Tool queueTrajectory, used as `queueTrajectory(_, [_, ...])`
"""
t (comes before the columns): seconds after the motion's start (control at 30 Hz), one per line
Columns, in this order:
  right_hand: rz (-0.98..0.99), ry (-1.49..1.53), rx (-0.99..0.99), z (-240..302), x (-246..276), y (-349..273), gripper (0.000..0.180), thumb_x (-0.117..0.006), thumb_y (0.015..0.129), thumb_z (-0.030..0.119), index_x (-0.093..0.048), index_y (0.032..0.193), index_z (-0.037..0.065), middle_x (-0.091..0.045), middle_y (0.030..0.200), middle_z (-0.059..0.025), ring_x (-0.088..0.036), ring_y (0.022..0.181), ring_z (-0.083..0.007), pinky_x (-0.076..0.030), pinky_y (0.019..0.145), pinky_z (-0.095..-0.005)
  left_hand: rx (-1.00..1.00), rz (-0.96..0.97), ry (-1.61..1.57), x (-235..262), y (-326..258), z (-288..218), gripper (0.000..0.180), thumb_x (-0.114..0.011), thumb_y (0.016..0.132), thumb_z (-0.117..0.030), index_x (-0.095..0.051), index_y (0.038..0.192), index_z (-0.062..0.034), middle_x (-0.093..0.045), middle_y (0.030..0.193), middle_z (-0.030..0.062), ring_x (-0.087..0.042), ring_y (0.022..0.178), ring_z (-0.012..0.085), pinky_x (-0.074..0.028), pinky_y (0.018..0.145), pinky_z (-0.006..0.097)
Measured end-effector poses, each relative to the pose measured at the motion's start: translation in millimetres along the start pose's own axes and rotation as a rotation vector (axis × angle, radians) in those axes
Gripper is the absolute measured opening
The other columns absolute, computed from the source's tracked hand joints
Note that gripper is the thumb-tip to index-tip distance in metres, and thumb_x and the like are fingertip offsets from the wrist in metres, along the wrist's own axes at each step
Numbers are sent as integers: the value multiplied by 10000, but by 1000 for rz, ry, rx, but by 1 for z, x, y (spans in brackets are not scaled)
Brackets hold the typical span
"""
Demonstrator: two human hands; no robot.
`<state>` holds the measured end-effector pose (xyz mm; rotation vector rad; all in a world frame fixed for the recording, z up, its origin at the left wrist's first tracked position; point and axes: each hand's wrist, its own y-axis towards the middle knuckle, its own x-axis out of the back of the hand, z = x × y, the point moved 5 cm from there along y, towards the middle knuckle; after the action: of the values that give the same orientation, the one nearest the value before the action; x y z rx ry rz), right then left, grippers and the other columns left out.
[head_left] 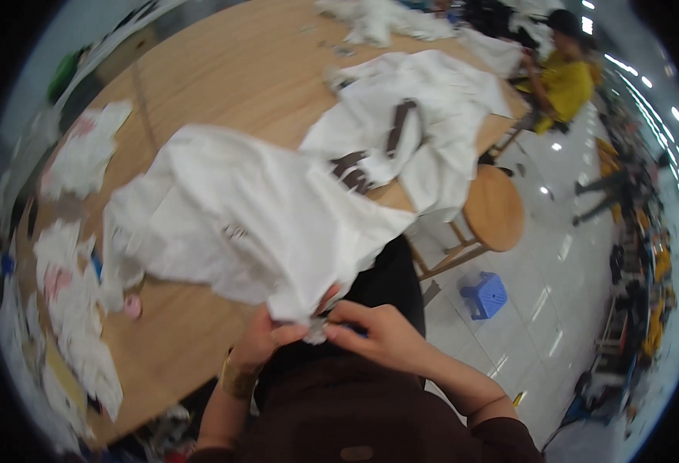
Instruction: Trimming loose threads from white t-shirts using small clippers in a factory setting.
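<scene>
My left hand (266, 336) pinches a bit of the white cloth (239, 208), just off the table's (216, 92) near edge; the rest lies over the table. My right hand (386, 332) is there too; I can't tell what it grips. I seem to be working on that bit; next needs a steady pinch.

Pale wooden bench (231, 85) passable beyond bunched white cloth (193, 193), which blocks forward-left; round-topped brown wooden stool (498, 208) obstructs right.

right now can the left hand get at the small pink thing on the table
Probably yes: the table between the left hand and small pink thing looks free to cross. That hand's grip is on white cloth, though, so it may need to let go first.
</scene>
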<state>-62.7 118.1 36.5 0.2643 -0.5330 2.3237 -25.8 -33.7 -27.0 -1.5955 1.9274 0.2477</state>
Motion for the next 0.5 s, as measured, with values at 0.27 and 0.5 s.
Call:
queueTrajectory(0.27, [-239, -121, 363, -17, 0, 12, 285, -660, 764, 186, -541, 1009, 104, -631, 814, -88, -624, 713, -285, -497, 600, -332, -64, -64, -69, 4, -7, 9, 392, -602, 763, -65, -486, 1120, 50, -560, 1094, 136, -556, 1009, 251, -438, 914, 361])
queueTrajectory(0.5, [-297, -311, 482, -14, 0, 12, 339, -668, 718, 196, -475, 962, 62, -580, 791, -98, -593, 656, -302, -472, 553, -373, -97, -348, 279, 27, 0, 17, 283, -527, 883, -158, -482, 1094, 24, -561, 1034, 100, -557, 915, 174, -483, 752, 302])
